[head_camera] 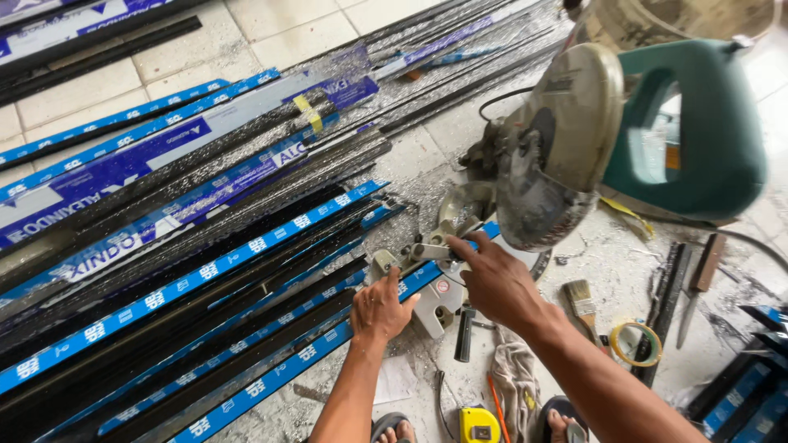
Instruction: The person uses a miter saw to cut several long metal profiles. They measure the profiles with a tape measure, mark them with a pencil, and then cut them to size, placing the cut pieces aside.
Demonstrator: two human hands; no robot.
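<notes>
On the tiled floor, at the centre of the head view, a long blue-wrapped aluminium profile (271, 379) runs from seven o'clock up to the miter saw (566, 148) at one o'clock, its far end lying across the saw's metal base (435, 303). The wrapping is bright blue with repeated white marks, dusted with metal shavings. The left hand (379, 310) lies flat and open on top of the profile, fingers spread, pressing it down just beside the base. The right hand (492, 279) reaches toward eleven o'clock, its fingertips (456, 244) pinched on a small silver clamp part (427, 251) at the fence, below the raised blade guard. A paintbrush (581, 300) and a roll of tape (636, 343) lie at four o'clock.
</notes>
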